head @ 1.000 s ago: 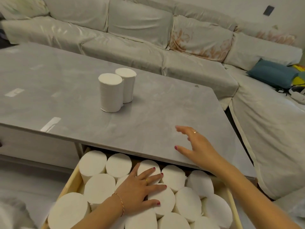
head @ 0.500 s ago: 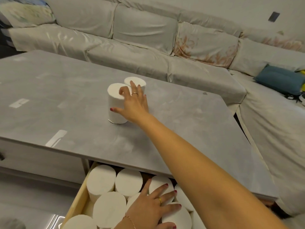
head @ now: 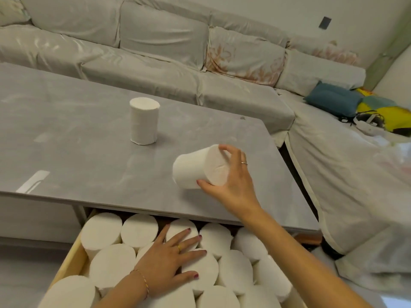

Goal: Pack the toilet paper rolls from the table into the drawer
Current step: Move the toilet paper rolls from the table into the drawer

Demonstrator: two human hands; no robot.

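My right hand grips a white toilet paper roll, tilted on its side and held just above the grey table near its front edge. One more roll stands upright on the table farther back. Below the table's front edge the wooden drawer is pulled out and packed with several upright white rolls. My left hand lies flat, fingers spread, on top of the rolls in the drawer's middle.
A light grey L-shaped sofa wraps behind and to the right of the table. A blue cushion and yellow items lie on its right part. A narrow gap separates the table's right edge from the sofa.
My right hand has taken one of the two rolls off the table and drawn it back toward the drawer, tipping it sideways. My left hand stays on the drawer's rolls.
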